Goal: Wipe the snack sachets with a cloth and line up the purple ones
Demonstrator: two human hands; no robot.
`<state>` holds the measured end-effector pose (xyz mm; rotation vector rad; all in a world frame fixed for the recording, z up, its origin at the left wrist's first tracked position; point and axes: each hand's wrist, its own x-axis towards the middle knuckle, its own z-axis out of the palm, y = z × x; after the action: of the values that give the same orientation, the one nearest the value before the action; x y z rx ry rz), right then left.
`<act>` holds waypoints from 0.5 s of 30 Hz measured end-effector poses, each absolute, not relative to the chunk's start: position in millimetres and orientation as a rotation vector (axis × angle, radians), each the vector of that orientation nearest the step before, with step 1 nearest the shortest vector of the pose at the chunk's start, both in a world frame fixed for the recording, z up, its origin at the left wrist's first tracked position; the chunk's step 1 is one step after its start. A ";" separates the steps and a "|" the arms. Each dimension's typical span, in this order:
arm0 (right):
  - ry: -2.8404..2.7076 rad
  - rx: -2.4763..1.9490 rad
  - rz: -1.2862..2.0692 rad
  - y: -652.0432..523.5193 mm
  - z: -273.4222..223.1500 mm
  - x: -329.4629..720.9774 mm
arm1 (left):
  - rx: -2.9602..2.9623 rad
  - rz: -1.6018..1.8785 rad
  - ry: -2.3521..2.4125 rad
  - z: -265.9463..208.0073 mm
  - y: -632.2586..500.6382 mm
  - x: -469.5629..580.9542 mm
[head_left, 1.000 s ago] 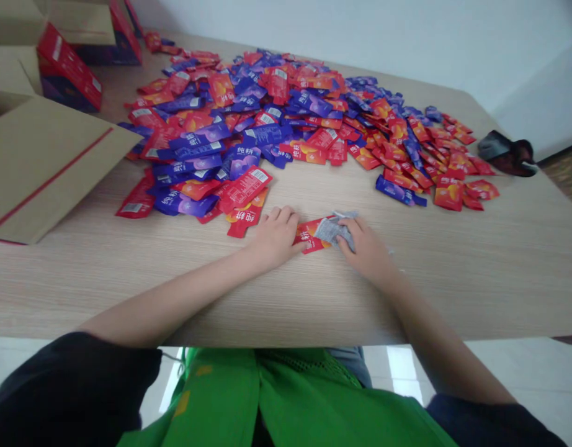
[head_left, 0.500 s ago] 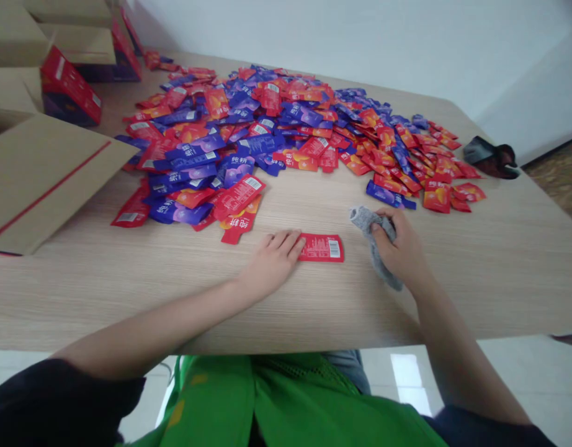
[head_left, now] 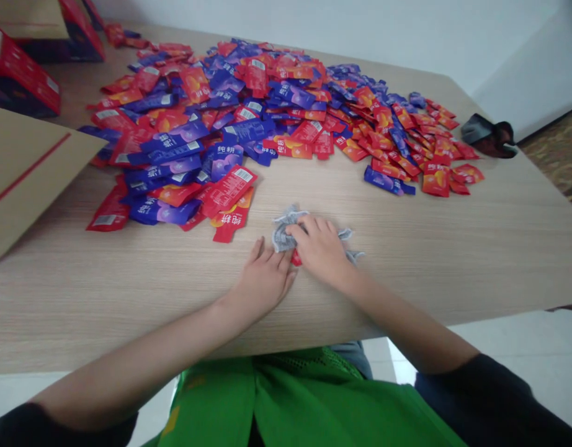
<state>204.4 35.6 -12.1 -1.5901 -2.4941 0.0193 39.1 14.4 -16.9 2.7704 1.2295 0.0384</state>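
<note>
The right hand [head_left: 321, 248] presses a crumpled grey cloth [head_left: 286, 231] down over a flat red foil sachet [head_left: 296, 257], fingers curled onto the fabric; only a sliver of the sachet shows at the near edge. The left hand [head_left: 263, 280] lies flat and open beside it, fingertips touching the sachet's edge. Beyond spreads a heap of red and purple sachets [head_left: 267, 118] on the pale wooden table [head_left: 453, 248], with a cardboard box flap [head_left: 20, 167] at left.

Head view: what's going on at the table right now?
A person presses a grey cloth with the right hand onto a red packet, which is almost covered. The left hand lies flat on the table, touching the packet's edge. A heap of packets lies beyond.
</note>
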 end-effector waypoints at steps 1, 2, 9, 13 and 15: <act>-2.466 -1.644 0.004 36.1 -13.2 214.9 | 2.781 0.051 1.229 -16.7 15.0 39.2; -2.421 -1.702 -0.006 37.2 -13.8 227.0 | 2.786 0.055 1.231 -16.6 15.4 39.2; -2.029 -1.854 0.049 41.1 -10.9 270.3 | 2.811 0.011 1.232 -16.5 15.6 39.1; -2.228 -1.566 0.098 21.8 -9.9 235.3 | 2.815 0.014 1.234 -15.2 16.4 40.5; -2.378 -1.525 0.085 14.5 -11.8 225.6 | 2.821 -0.003 1.228 -14.4 16.0 41.0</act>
<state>225.6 14.5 -11.8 -1.5252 -2.3781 0.0851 41.0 16.0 -14.4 2.8213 1.2283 -0.0032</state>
